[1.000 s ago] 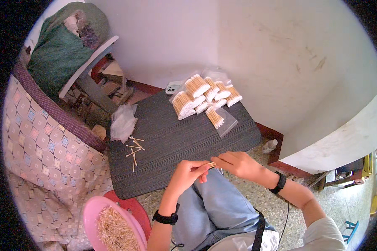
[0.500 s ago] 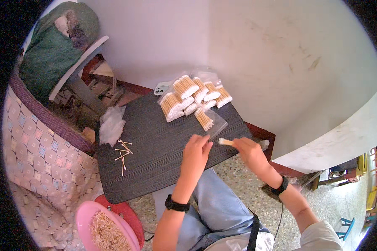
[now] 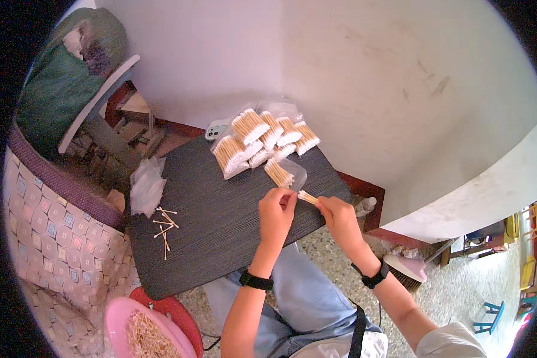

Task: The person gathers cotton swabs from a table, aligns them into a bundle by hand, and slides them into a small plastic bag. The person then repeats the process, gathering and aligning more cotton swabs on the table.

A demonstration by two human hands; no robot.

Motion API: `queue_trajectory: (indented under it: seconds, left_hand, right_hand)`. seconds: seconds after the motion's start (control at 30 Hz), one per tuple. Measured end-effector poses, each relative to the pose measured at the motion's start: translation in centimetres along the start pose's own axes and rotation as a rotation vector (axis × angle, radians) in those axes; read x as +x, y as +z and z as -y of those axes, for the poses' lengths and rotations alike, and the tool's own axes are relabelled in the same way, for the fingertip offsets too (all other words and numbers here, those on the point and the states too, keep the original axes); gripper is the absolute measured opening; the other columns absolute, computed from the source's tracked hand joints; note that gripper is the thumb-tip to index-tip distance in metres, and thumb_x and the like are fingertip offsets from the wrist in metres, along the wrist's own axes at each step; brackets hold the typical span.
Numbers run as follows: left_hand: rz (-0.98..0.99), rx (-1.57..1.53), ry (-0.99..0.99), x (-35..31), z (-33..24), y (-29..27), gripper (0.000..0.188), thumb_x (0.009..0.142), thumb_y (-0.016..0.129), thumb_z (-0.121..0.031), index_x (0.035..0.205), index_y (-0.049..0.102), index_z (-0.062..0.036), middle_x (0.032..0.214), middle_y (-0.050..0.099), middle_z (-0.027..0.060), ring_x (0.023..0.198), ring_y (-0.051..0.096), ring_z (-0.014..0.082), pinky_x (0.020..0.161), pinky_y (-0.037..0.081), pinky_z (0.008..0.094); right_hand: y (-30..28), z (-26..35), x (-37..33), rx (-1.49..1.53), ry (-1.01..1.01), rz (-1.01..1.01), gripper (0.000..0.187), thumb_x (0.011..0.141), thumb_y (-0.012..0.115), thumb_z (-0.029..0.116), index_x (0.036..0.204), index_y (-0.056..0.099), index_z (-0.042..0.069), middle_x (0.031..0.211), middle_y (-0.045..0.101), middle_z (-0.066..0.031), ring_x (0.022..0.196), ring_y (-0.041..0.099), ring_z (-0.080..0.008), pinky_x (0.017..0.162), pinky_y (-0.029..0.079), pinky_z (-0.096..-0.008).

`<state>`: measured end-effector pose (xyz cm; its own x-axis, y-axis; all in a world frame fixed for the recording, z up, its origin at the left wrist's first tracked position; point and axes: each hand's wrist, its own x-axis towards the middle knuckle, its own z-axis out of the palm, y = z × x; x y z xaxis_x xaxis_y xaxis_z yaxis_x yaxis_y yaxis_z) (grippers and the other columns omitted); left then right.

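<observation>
My left hand (image 3: pixel 277 209) pinches the mouth of a clear plastic bag (image 3: pixel 299 175) that lies on the dark table and has a bunch of cotton swabs (image 3: pixel 278 173) inside. Between the fingertips of my right hand (image 3: pixel 339 216) is a small bundle of cotton swabs (image 3: pixel 308 197), its white tips at the bag's opening and close to my left fingers. Just beyond, filled bags of cotton swabs (image 3: pixel 247 134) are heaped at the table's far side. Several loose swabs (image 3: pixel 164 228) lie scattered on the left part of the table.
Empty clear bags (image 3: pixel 147 186) lie at the table's left edge. A phone (image 3: pixel 215 129) rests behind the heap. Lower left, a pink basin (image 3: pixel 118 316) of swabs stands on a red stool (image 3: pixel 182 322). A broom (image 3: pixel 407 269) and a white bottle (image 3: pixel 366 206) are right of the table (image 3: pixel 215 227).
My right hand has brought its swab bundle leftward to the bag's mouth, beside my left fingers. The whole view has shifted slightly.
</observation>
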<state>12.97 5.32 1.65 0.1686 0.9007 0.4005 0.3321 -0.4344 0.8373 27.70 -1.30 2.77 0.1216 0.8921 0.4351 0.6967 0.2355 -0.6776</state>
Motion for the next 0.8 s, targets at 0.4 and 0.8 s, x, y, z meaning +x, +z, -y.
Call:
queue_trajectory:
  seconds: [0.4, 0.8]
  left_hand:
    - [0.117, -0.274, -0.287, -2.9, -1.3, -1.2, 0.01, 0.086, 0.063, -0.004, 0.086, 0.063, 0.005, 0.072, 0.067, 0.0076, 0.062, 0.066, 0.0122, 0.056, 0.052, 0.0248]
    - [0.064, -0.215, -0.243, -3.7, -1.4, -0.8, 0.009, 0.087, 0.062, -0.006, 0.086, 0.062, 0.0027, 0.08, 0.067, 0.0088, 0.069, 0.066, 0.0137, 0.06, 0.052, 0.0274]
  right_hand:
    - [-1.4, 3.1, -1.3, 0.121, 0.164, 0.109, 0.014, 0.086, 0.061, 0.008, 0.094, 0.064, -0.004, 0.082, 0.062, -0.0212, 0.075, 0.06, -0.0386, 0.063, 0.047, -0.0402]
    - [-1.4, 1.0, -1.9, -0.099, 0.058, 0.082, 0.012, 0.087, 0.058, 0.008, 0.089, 0.06, -0.003, 0.078, 0.058, -0.0211, 0.073, 0.057, -0.0401, 0.062, 0.045, -0.0433]
